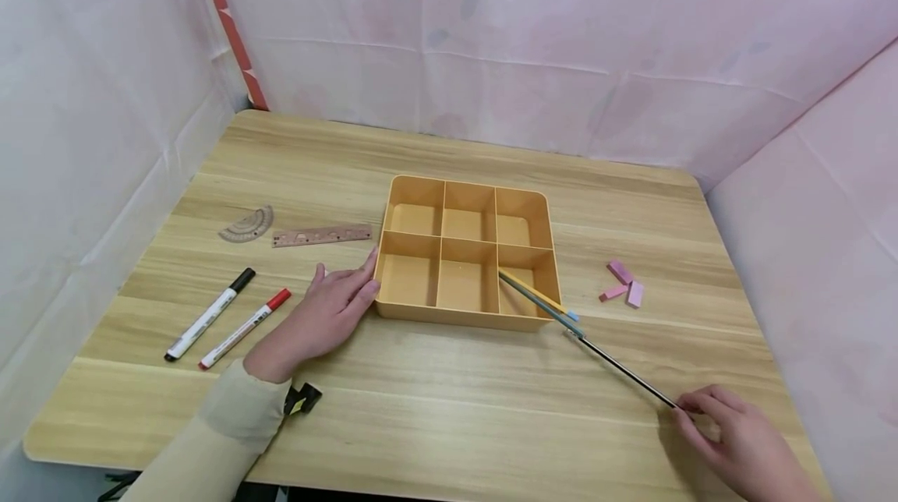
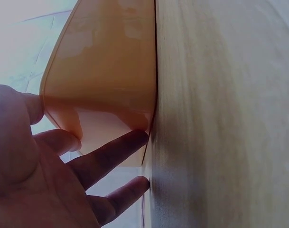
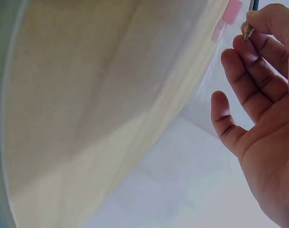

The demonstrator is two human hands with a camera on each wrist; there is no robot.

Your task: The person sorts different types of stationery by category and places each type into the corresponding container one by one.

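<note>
A tan six-compartment tray point(image 1: 463, 318) stands on the table. My left hand point(image 1: 330, 311) rests against its left side, fingers fairly straight, fingertips on rim and wall in the left wrist view. My right hand point(image 1: 733, 440), at the right front, pinches a slim black pen point(image 1: 624, 364) by its pointed metal tip point(image 3: 248, 33) between thumb and fingers. The pen's far end overlaps the end of a teal stick point(image 1: 540, 303) in the head view. Beside that stick lies a yellow pencil point(image 1: 529, 288) with a blue end, both slanting over the front-right compartment's rim.
Left of the tray lie a protractor point(image 1: 248, 224), a ruler point(image 1: 321, 235), a black-capped marker point(image 1: 209, 316) and a red-capped marker point(image 1: 243, 330). Three pink erasers point(image 1: 619, 272) sit to its right. Pale cloth walls point(image 1: 519, 42) surround the table.
</note>
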